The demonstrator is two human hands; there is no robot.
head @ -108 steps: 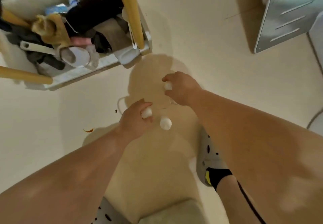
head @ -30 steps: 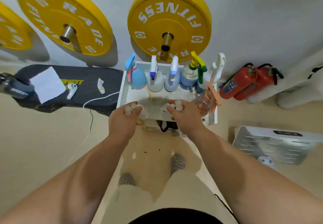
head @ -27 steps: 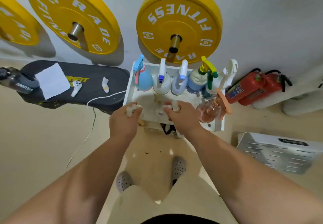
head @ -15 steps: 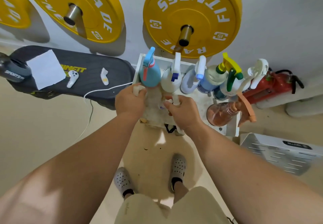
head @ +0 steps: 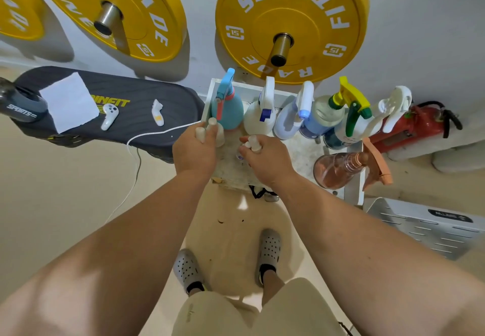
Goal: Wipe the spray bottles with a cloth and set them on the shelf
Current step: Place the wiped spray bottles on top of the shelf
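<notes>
Both hands hold small white-capped spray bottles over the white shelf (head: pixel 301 149). My left hand (head: pixel 193 152) grips a few small bottles (head: pixel 210 129) just in front of the teal spray bottle (head: pixel 227 108). My right hand (head: pixel 265 159) grips another small bottle (head: pixel 252 145) near the shelf's middle. Several large trigger bottles stand in a row at the back of the shelf: a white one (head: pixel 259 115), a pale blue one (head: pixel 291 117), one with a yellow-green trigger (head: pixel 349 115). A pink bottle (head: pixel 341 169) stands at the shelf's front right. A white cloth (head: pixel 69 102) lies on the dark board at left.
Yellow weight plates (head: pixel 288 18) hang on pegs on the wall above the shelf. A dark board (head: pixel 131 117) at left carries a game controller (head: pixel 109 115) and a cable. Red fire extinguishers (head: pixel 414 125) lie right of the shelf. A grey metal box (head: pixel 430 228) sits on the floor.
I have risen from the floor, where my hands were at small bottles. Both hands, holding them, have moved forward over the shelf, the left up to the teal bottle.
</notes>
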